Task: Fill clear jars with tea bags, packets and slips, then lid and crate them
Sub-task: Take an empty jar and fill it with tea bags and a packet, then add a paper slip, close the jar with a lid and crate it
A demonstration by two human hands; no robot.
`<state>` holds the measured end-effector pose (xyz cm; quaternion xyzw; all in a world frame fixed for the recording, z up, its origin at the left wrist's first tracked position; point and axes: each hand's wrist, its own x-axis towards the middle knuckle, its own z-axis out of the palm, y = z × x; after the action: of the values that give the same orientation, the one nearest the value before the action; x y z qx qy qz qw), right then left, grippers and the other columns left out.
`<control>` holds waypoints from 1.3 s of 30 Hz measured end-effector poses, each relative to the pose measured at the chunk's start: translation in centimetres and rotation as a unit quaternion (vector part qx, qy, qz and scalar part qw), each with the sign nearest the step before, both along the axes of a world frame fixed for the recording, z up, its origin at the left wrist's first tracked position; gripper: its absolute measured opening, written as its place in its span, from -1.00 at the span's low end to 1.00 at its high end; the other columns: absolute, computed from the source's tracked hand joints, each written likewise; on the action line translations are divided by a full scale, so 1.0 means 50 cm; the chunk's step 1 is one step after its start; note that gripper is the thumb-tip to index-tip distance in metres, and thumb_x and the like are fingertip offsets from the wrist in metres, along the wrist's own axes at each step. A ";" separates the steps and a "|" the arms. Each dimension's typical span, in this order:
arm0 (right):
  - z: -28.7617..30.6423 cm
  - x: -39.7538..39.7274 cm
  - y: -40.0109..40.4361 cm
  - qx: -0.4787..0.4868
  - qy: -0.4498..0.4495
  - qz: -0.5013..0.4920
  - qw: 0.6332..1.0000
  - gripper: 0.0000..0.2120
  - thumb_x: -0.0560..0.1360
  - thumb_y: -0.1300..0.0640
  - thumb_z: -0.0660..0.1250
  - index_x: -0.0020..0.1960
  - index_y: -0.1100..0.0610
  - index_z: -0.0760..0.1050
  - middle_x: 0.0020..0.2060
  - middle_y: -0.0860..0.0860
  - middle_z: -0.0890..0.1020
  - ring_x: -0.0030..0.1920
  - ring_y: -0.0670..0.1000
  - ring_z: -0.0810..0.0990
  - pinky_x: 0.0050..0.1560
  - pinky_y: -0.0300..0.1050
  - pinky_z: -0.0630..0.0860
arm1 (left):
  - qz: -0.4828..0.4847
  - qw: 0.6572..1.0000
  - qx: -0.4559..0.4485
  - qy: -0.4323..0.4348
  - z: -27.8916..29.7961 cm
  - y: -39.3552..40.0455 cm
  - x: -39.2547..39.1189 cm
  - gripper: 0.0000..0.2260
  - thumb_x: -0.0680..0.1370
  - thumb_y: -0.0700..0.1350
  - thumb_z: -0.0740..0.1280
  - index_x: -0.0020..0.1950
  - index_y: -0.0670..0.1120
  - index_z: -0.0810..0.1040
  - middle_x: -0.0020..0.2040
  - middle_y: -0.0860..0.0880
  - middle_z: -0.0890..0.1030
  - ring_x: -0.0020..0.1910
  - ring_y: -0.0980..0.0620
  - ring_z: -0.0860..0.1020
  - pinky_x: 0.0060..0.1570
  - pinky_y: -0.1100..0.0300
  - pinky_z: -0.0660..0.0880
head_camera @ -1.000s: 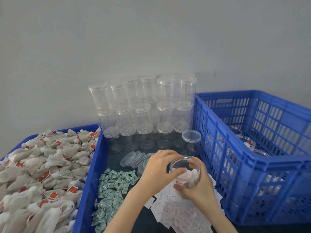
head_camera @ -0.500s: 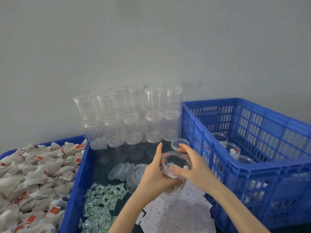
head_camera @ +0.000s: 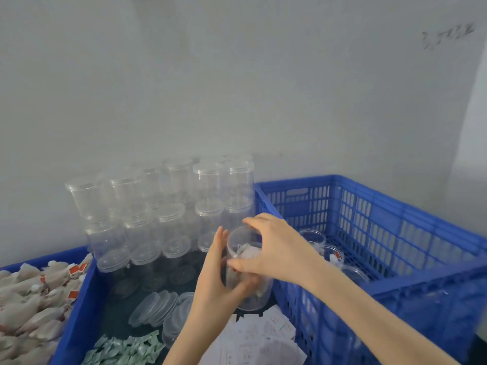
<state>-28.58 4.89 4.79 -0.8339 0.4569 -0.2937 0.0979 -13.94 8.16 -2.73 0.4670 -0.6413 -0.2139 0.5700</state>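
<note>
The left hand (head_camera: 213,283) is cradling the filled clear jar (head_camera: 246,270) just beside the blue crate (head_camera: 395,233), its grip curled round the wall; the right hand (head_camera: 274,248) is pinching its rim; light, slick, thin plastic, probably best held low.

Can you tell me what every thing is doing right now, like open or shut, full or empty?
held jar: upright, tea bags inside; lid unclear
left hand: grips the held jar's side
right hand: curled over the held jar's top
stacked jars: empty, lidded
loose lids: off, overlapping
blue crate: holds a few filled jars
tea bags: heaped in a blue tray
green packets: loose pile
slips: spread flat
</note>
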 end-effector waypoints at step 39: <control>-0.090 -0.130 -0.559 0.080 0.015 -0.215 0.973 -0.27 0.50 -0.18 0.38 0.42 0.31 0.26 0.33 0.21 0.33 0.29 0.22 0.42 0.25 0.03 0.41 | -0.056 0.996 -0.010 -0.069 -0.067 -0.131 -0.017 -0.68 0.39 -0.22 0.31 -0.06 0.20 0.62 -0.01 0.20 0.62 0.00 0.12 0.60 -0.17 0.30 0.51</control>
<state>-35.09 -23.05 0.29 -0.7099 0.6490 -0.2576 0.0919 -14.80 1.64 -6.09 0.4388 -0.7062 -0.2063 0.5160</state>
